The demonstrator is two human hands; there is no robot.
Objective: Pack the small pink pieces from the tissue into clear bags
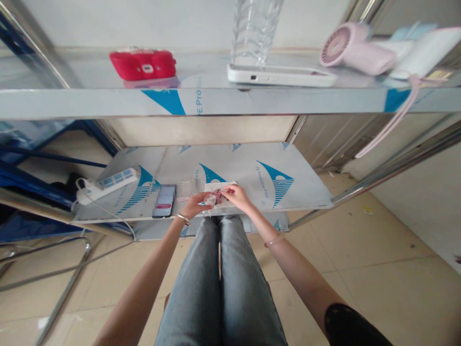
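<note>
My left hand (196, 204) is closed on a small clear plastic bag (209, 200) just above the lower shelf's front edge. Dark red beads (217, 195) show at the bag's right side, between my two hands. My right hand (236, 196) pinches at the beads from the right, with thumb and forefinger together. Beneath both hands lies a white tray or sheet (225, 210), partly hidden by them. Left of it is a flat clear packet (185, 188). Whether the beads are strung together is too small to tell.
A phone (164, 202) lies left of my hands, with a white power strip (117, 179) and its cord farther left. The upper shelf (252, 102) overhangs, carrying a red case (144, 66), a white phone (281, 76), a clear bottle (255, 31) and a pink fan (355, 50) with a dangling strap.
</note>
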